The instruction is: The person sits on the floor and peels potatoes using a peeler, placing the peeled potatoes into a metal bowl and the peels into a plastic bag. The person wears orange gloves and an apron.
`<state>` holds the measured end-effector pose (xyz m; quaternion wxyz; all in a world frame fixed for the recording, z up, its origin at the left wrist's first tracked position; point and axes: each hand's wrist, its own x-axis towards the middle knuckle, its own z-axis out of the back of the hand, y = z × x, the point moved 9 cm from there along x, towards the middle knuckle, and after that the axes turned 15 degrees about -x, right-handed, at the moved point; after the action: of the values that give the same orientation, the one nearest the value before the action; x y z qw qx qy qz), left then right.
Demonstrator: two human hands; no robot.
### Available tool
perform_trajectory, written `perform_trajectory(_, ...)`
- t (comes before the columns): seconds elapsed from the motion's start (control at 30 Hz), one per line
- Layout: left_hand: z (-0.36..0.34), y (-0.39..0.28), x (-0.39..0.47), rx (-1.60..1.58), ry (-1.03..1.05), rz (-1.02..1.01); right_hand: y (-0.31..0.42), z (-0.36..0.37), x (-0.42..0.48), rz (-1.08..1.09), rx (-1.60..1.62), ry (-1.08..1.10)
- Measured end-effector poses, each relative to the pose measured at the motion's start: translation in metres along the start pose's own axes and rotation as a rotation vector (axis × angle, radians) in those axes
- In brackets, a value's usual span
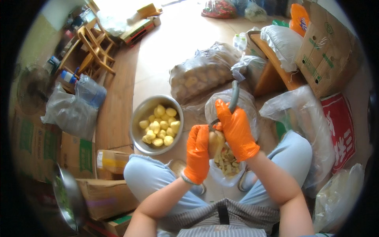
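Note:
Both hands wear orange gloves. My left hand [197, 154] is closed round a partly peeled potato [213, 145] between my knees. My right hand [239, 133] grips a peeler with a grey-green handle [234, 96], its metal head at the top of the potato. Below my hands an open white plastic bag [226, 179] holds peelings and pale pieces [228, 166]. To the left of my hands stands a steel bowl [181, 121] with several peeled yellow potatoes [160, 127] in it.
Beyond my hands lies a large clear plastic sack of unpeeled potatoes [201, 74]. Cardboard boxes [108, 195] and a wooden chair [96, 50] are at the left. On the right are a large carton [325, 50], a clear plastic bag [314, 142] and a red bag [339, 130].

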<state>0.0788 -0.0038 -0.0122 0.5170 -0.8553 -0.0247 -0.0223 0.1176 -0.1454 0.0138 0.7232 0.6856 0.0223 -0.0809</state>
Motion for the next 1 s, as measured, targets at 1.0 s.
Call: perform_trajectory(1.0, -0.03, 0.019, -0.009, -0.571, 0.065, 0.653, -0.006, 0.011, 0.02, 0.08, 0.081, -0.117)
